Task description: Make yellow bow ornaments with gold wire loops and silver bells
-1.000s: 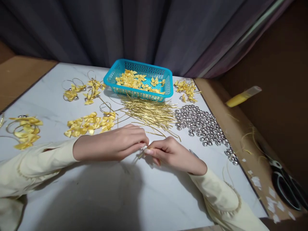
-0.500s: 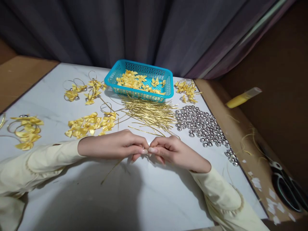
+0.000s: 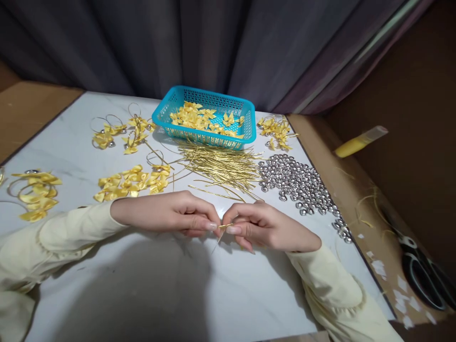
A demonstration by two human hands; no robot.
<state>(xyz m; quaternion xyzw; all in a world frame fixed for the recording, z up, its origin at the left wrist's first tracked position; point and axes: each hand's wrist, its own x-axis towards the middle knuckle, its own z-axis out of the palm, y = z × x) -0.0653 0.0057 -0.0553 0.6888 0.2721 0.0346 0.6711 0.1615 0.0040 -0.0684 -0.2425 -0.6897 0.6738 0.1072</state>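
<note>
My left hand (image 3: 185,213) and my right hand (image 3: 261,227) meet above the near part of the white table, thumbs pinched against fingers. Between their fingertips runs a short stretch of thin gold cord (image 3: 225,225), held from both sides. One thin end slants down from the pinch; the rest of the cord is hidden by the fingers. Just beyond my hands is a heap of loose gold cords (image 3: 221,166). Yellow ribbon bows (image 3: 123,183) lie beyond my left forearm, and shiny silver beads (image 3: 297,183) spread out beyond my right hand.
A blue plastic basket (image 3: 201,136) holding yellow bows stands at the back. Bows joined with cord loops and beads (image 3: 137,126) lie at the back left, more (image 3: 39,194) at far left. Black scissors (image 3: 420,275), paper scraps and a yellow tube (image 3: 359,142) are at right.
My fingertips have drawn slightly apart, the right hand shifting right, so gold cord now shows between them. The cord end below my left hand has gone from there; a thin end slants below the pinch.
</note>
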